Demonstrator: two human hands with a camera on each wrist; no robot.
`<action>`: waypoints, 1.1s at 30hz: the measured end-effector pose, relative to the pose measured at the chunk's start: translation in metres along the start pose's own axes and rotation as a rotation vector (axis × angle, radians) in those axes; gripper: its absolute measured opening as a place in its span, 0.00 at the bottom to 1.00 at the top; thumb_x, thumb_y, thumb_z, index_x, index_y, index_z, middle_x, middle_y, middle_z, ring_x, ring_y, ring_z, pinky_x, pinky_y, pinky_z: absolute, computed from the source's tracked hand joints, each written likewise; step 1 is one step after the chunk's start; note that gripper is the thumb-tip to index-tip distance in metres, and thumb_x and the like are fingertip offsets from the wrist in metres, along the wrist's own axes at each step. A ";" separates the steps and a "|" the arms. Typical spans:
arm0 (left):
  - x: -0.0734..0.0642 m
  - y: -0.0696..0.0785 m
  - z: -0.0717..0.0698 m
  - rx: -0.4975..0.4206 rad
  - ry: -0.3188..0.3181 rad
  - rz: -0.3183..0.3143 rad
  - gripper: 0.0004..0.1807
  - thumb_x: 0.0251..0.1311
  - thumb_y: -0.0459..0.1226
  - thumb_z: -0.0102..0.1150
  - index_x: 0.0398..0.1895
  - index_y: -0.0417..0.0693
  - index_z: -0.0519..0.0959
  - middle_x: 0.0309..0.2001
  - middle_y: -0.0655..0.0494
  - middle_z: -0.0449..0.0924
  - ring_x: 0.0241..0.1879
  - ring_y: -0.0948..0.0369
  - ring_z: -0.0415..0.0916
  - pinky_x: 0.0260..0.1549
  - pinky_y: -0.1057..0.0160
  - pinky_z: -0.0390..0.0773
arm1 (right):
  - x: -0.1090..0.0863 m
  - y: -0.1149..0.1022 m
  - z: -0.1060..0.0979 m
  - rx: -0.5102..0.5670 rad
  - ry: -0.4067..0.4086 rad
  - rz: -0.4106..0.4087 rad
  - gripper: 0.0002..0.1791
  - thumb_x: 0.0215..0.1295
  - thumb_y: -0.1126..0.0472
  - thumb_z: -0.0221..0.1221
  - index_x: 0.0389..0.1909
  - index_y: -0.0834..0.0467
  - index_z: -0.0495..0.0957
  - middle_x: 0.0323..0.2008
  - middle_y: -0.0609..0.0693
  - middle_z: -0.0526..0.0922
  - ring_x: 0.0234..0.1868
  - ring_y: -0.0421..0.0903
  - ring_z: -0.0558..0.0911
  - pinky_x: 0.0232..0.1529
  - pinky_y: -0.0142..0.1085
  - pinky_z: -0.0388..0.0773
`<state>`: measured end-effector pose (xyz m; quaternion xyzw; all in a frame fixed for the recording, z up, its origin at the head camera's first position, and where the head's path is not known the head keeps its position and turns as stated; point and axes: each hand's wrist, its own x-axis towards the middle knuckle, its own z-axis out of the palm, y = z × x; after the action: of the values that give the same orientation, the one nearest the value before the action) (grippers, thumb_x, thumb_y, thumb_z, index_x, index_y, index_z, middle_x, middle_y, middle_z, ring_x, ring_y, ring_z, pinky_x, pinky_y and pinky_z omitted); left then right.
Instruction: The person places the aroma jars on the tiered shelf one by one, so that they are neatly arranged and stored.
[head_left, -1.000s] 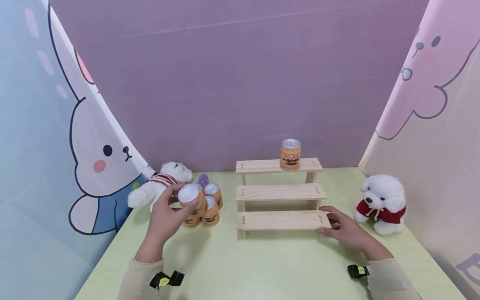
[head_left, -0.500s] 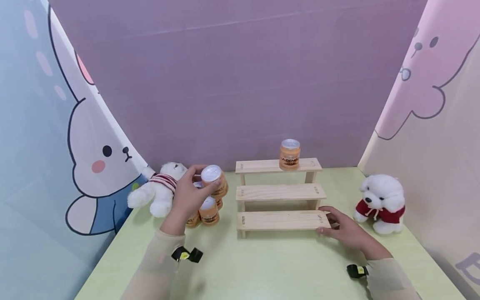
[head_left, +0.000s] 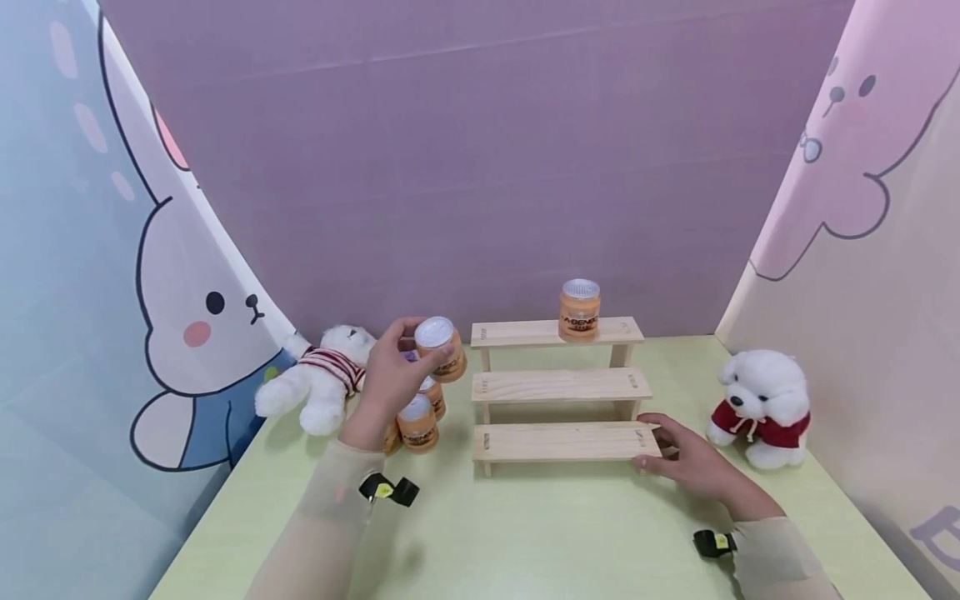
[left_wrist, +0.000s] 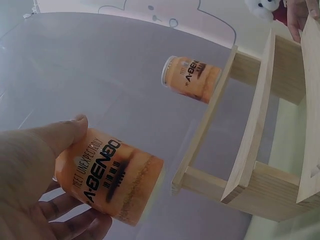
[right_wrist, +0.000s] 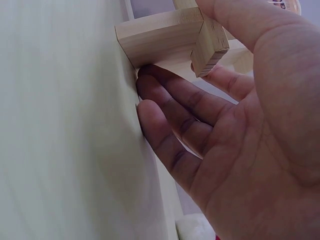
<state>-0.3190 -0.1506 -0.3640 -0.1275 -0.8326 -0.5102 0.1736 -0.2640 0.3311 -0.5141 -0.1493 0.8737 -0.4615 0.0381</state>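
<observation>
My left hand (head_left: 392, 373) holds an orange can (head_left: 437, 333) with a pale lid, raised left of the three-step wooden shelf (head_left: 562, 440). In the left wrist view, thumb and fingers are around the can (left_wrist: 112, 175), printed A·BENBO; it is apart from the shelf. Another such can (head_left: 580, 315) stands upright on the top step, right of its middle. Gripping the right end of the lowest step is my right hand (head_left: 693, 461). In the right wrist view its thumb lies over the board's end (right_wrist: 210, 47), with fingers below and behind.
Several orange cans (head_left: 417, 425) stand on the table (head_left: 525, 533) below my left hand, partly hidden. Behind them lies a white plush toy in stripes (head_left: 322, 379). A white plush dog in red (head_left: 763, 404) sits at the right. A purple backdrop (head_left: 480, 167) rises behind.
My left hand has lifted the can off the group and carried it right and farther back, toward the shelf's left side. My right hand has stayed at the step's end.
</observation>
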 end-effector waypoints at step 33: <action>0.036 0.014 0.045 -0.121 -0.003 0.081 0.29 0.57 0.55 0.77 0.59 0.56 0.80 0.48 0.54 0.79 0.45 0.53 0.77 0.35 0.53 0.83 | -0.002 -0.002 -0.001 -0.013 0.003 0.024 0.39 0.68 0.50 0.71 0.75 0.53 0.65 0.54 0.56 0.84 0.49 0.52 0.84 0.46 0.42 0.81</action>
<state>-0.3533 -0.1029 -0.3566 -0.1721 -0.7947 -0.5519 0.1851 -0.2614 0.3310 -0.5119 -0.1381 0.8785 -0.4555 0.0414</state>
